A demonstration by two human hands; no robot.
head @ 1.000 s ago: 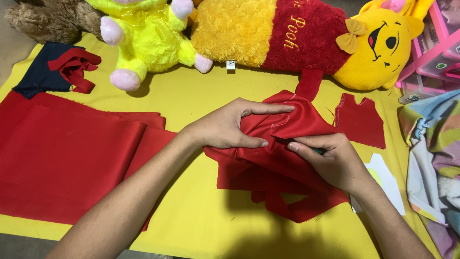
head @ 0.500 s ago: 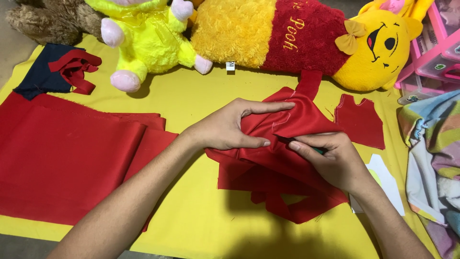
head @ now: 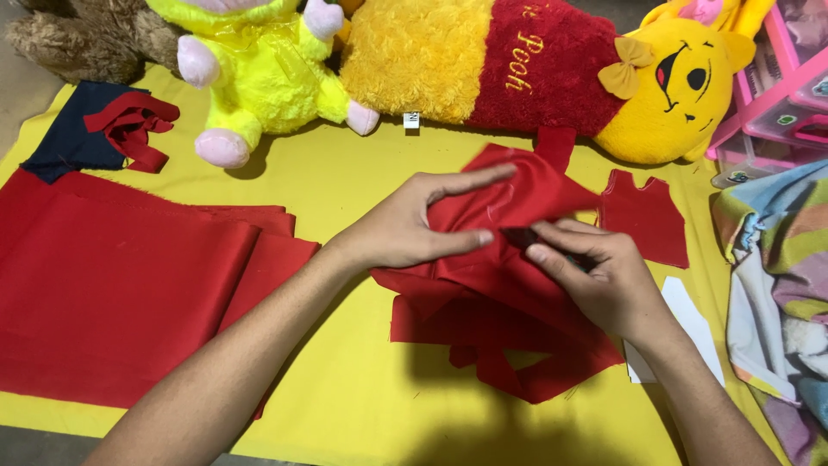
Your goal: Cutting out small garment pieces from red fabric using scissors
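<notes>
The left hand [head: 405, 229] lay flat, fingers spread, pressing the red fabric piece [head: 496, 285] onto the yellow cloth [head: 345, 371]. The right hand [head: 599, 276] curled, pinching the same fabric with a small dark object at its fingertips, too hidden to identify. Folded red cloth [head: 112, 293] lay well apart left; bare yellow remained in front.

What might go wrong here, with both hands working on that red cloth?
The left hand presses the red fabric piece flat while the right hand holds a small dark tool near the left thumb; a slip might nick it. The cloth lies in loose layers, so it may shift. The small cut red piece beside it could get nudged.
</notes>
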